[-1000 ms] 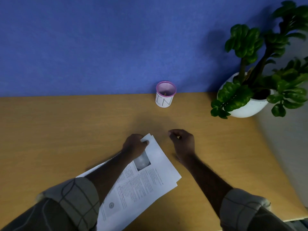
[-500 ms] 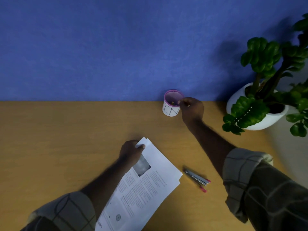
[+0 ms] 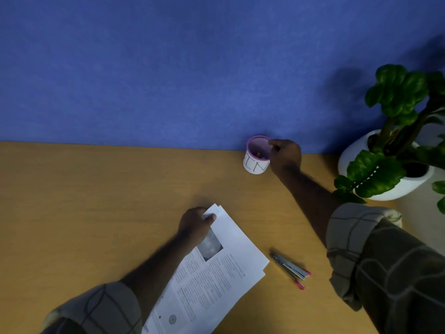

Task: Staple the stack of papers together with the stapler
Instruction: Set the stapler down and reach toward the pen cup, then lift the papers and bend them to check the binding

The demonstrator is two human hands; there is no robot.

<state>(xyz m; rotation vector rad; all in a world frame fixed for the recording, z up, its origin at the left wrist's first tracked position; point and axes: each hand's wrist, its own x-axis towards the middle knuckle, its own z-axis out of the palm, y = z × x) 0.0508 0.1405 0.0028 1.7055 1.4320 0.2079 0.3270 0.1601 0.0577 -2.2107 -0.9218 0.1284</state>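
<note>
Step in hand, as I judge it: preparation, not stapling. The stapler [image 3: 290, 268] lies untouched on the surface [image 3: 96, 201], just beside the right edge of the stack of papers [image 3: 216, 273], silver body with pink ends, apparently splayed open. The papers lie flat and slightly fanned, top corner pointing toward the far wall. Left hand [image 3: 196, 225] rests on that top corner, fingers curled, thumb pressed on the top sheet, pinning the stack in place. Right hand [image 3: 285, 155] is stretched well away to the small pink-rimmed cup [image 3: 257, 156] at the back of the surface, fingers bunched at the cup's rim as if pinching or dropping something; whether it holds anything cannot be told, the fingertips are too small and dark. Small bits sit in the cup's bottom, not identifiable. Right arm is extended, sleeve rolled at the elbow, passing near the potted plant [image 3: 395, 165]. Next move likely calls for bringing the right hand to the stapler, squaring the sheets, and seating the pinned corner in its mouth.
</note>
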